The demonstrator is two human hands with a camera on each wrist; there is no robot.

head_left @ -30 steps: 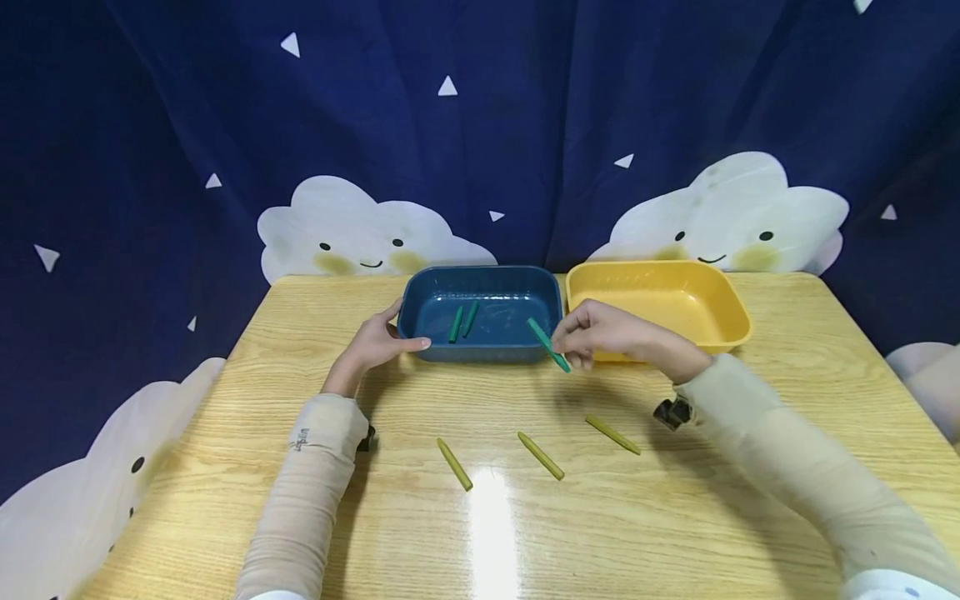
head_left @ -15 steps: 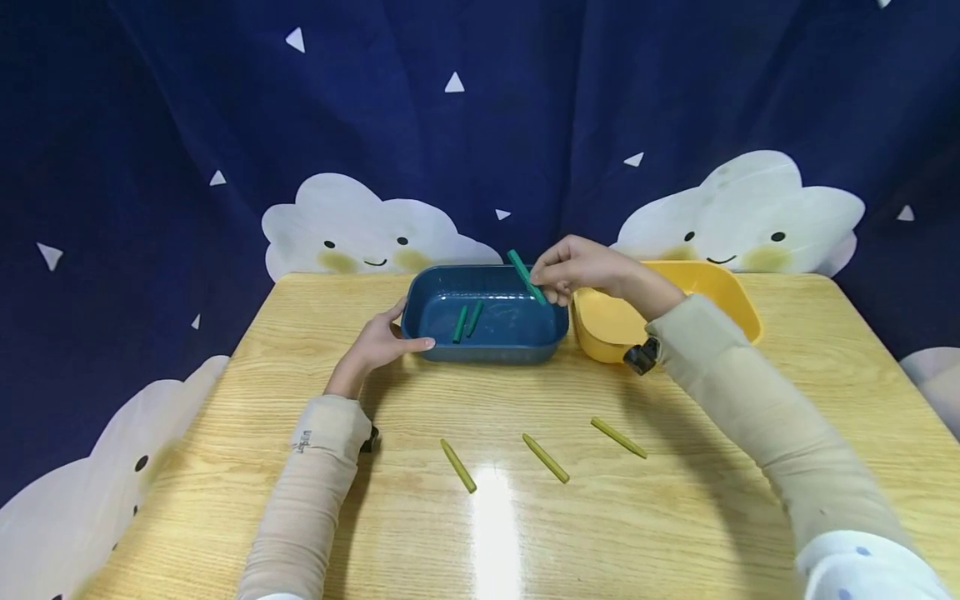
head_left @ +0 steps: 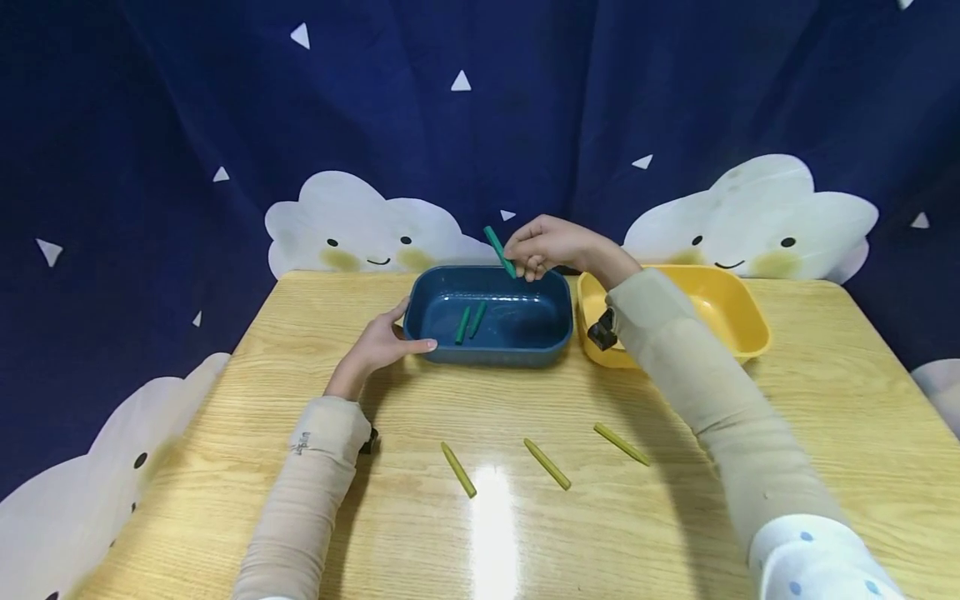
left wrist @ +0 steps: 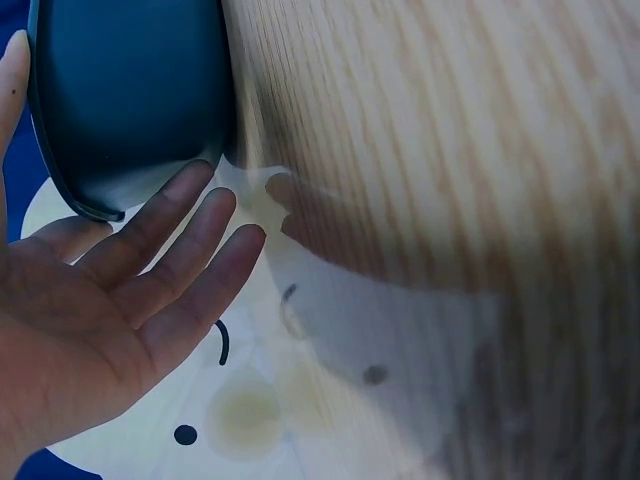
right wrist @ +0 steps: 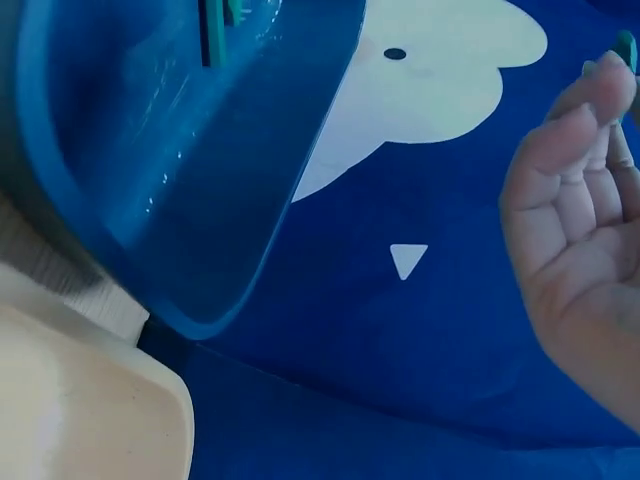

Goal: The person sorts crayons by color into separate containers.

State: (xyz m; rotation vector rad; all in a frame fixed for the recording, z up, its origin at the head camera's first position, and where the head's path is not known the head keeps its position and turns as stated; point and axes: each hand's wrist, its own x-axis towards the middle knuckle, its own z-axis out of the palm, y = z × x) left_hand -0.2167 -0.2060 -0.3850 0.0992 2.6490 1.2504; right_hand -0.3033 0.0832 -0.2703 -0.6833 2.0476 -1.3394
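My right hand (head_left: 542, 247) pinches a green crayon (head_left: 499, 252) btw thumb & fingertips, held above the far rim of the blue tray (head_left: 491, 350), tilted w/ its upper end leaning away from the hand. In the right wrist view only the crayon's tip (right wrist: 626, 48) shows past my curled fingers (right wrist: 580, 130); the tray's wall (right wrist: 200, 200) fills the left of that view.

My left hand (head_left: 378, 343) is open, fingers relaxed & straight, lying against the tray's near-left corner, thumb along the front wall. Left wrist view: palm (left wrist: 90, 320) spread, fingertips touching the tray's outer wall (left wrist: 130, 90) by the table (left wrist: 450, 150).

Inside the tray: 2 more green crayons (head_left: 470, 322), side by side, left of its middle, both pointing roughly toward the far rim.

Right of the tray, just beside it: a yellow tray (head_left: 738, 312); my right sleeve (head_left: 675, 350) crosses its near-left part. A small black device (head_left: 602, 330) sits on that wrist.

Nearer me than the blue tray, well apart from it, 3 olive-yellow crayons lie loose on the table (head_left: 675, 533): one (head_left: 457, 469) below the tray's left half, one (head_left: 547, 463) below its right half, one (head_left: 621, 443) further right, below the gap btw the 2 trays.

Behind the blue tray hangs a dark blue curtain (head_left: 375, 100) w/ white clouds & triangles.
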